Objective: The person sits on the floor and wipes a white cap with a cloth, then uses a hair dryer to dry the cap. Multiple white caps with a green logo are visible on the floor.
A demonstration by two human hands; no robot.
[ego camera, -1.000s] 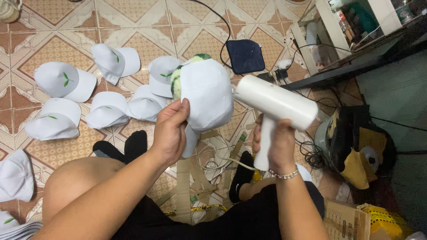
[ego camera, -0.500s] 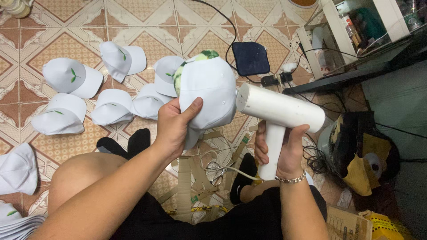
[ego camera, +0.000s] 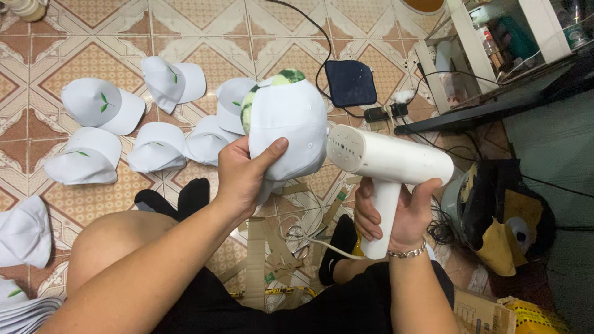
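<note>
My left hand (ego camera: 244,176) grips a white cap (ego camera: 289,127) from below, holding it up over a green and white rounded form that shows at its top. In my right hand (ego camera: 396,213) is the handle of a white handheld steamer (ego camera: 387,164). Its perforated flat face points left and sits right against the cap's right side. A bracelet is on my right wrist. A thin cord runs from the steamer's handle base down toward the floor.
Several white caps with small green leaf marks (ego camera: 99,105) lie on the patterned tile floor at left. A dark blue pad (ego camera: 349,82) and a power strip (ego camera: 380,112) sit behind. Cardboard strips and scissors (ego camera: 297,241) lie between my legs. Shelving stands at right.
The steamer has swung from tilted to nearly level, its face now against the cap's side. The cap and my left hand stayed at about the same spot.
</note>
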